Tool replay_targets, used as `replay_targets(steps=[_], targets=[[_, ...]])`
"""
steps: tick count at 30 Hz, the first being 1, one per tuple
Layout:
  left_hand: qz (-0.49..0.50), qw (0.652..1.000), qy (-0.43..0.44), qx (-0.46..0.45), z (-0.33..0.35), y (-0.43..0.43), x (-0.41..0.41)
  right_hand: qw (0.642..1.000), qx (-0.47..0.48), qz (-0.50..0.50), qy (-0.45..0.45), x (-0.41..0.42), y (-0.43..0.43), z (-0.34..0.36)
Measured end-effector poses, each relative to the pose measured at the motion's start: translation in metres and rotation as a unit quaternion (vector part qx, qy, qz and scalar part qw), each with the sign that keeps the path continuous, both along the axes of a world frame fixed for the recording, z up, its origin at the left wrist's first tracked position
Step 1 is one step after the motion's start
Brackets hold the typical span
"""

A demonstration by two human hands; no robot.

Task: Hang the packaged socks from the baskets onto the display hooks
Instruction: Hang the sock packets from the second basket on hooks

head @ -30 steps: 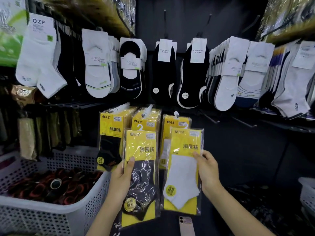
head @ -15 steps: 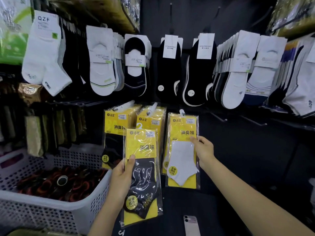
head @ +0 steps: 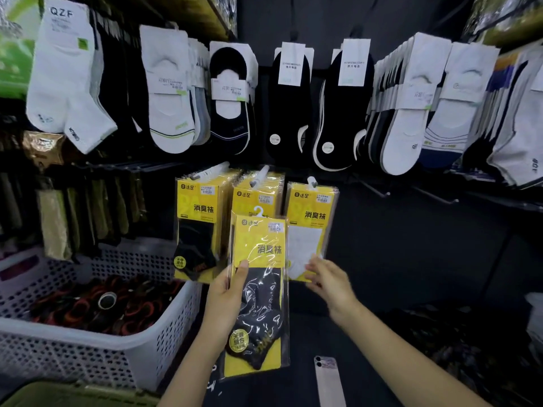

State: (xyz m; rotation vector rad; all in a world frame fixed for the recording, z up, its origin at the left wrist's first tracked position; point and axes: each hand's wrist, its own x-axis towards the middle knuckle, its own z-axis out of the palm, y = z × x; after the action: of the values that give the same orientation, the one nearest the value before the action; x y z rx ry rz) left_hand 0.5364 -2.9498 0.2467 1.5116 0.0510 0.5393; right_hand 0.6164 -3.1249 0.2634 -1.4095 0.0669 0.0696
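My left hand grips a yellow pack of black socks by its left edge, upright in front of the display. A yellow pack of white socks hangs on the right-hand hook. My right hand is just below that pack's lower edge, fingers relaxed, holding nothing. Two more hooks to the left carry stacks of yellow packs, the middle stack partly hidden behind the pack I hold.
A white perforated basket with dark red-and-black items stands at the lower left. Rows of white and black socks hang above. Bare hooks stick out to the right. A phone lies below.
The white-sock pack went from my right hand onto the right-hand hook. My right hand has let go and dropped below it. My left hand keeps the black-sock pack.
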Motion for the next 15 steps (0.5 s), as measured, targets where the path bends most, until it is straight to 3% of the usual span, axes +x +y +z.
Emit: replay_targets(steps=[3, 5, 10, 15], targets=[[-0.022, 1.0, 0.007, 0.01, -0.002, -0.013, -0.001, 0.992, -0.015, 0.122, -0.016, -0.027, 0.011, 0.001], [-0.045, 0.999, -0.005, 0.01, -0.002, -0.021, 0.0, 0.991, -0.005, 0.133, -0.034, -0.038, 0.012, 0.002], [-0.06, 0.998, 0.005, -0.03, 0.003, -0.033, 0.004, 0.998, 0.003, 0.017, -0.059, -0.038, -0.007, 0.013], [-0.106, 0.994, 0.018, -0.012, 0.022, -0.049, 0.015, 0.993, 0.025, -0.085, -0.079, -0.025, -0.027, 0.028]])
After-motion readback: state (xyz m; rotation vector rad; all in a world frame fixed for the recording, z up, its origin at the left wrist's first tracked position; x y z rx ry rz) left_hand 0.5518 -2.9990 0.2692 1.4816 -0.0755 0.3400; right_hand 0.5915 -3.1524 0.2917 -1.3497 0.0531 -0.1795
